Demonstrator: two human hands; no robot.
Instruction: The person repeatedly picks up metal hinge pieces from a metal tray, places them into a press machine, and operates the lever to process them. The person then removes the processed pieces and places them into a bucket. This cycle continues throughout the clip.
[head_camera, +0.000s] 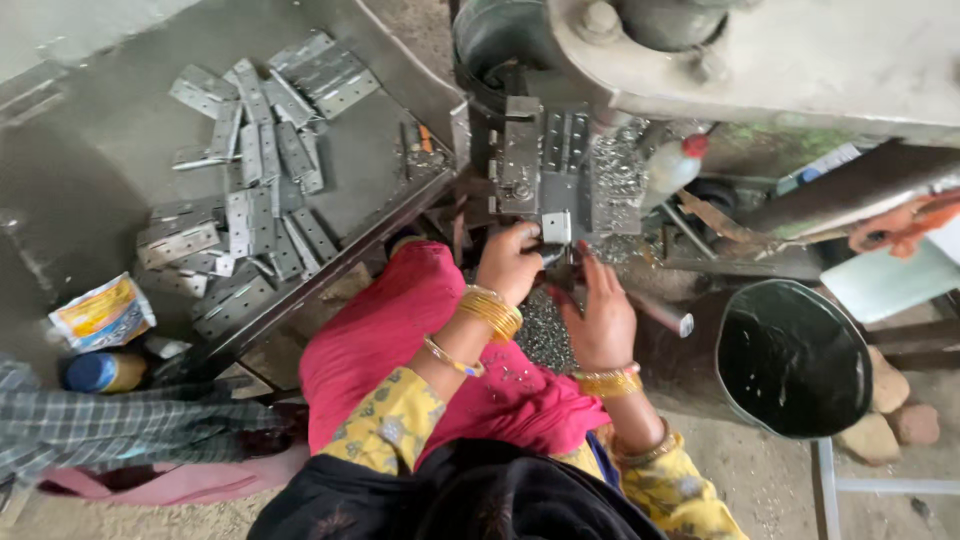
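Nearest the lens, a dark head covering fills the bottom edge, with yellow patterned sleeves either side and a pink lap beyond, dusted with metal shavings.

Up at the press, the left hand is curled, its grip pinched on a small grey plate sitting at the press's lower front. The right hand hangs just beside it with fingers spread, loose, holding nothing, fingertips pointing up toward that same plate. Gold bangles on both wrists.

Packages now: far left, a flat crinkled packet in yellow, white and blue lies at the worktop's edge. Just below it, a yellow bottle with a blue cap lies on its side. Right of the press, a white squeeze bottle with a red cap leans tilted among shavings.

The grey metal worktop carries a loose heap of hinges, perforated, overlapping every which way. A checked cloth lies lower left.

On the right, a black bucket stands on a dusty concrete floor, stones touching its side. Shavings pile below the press between the knees.
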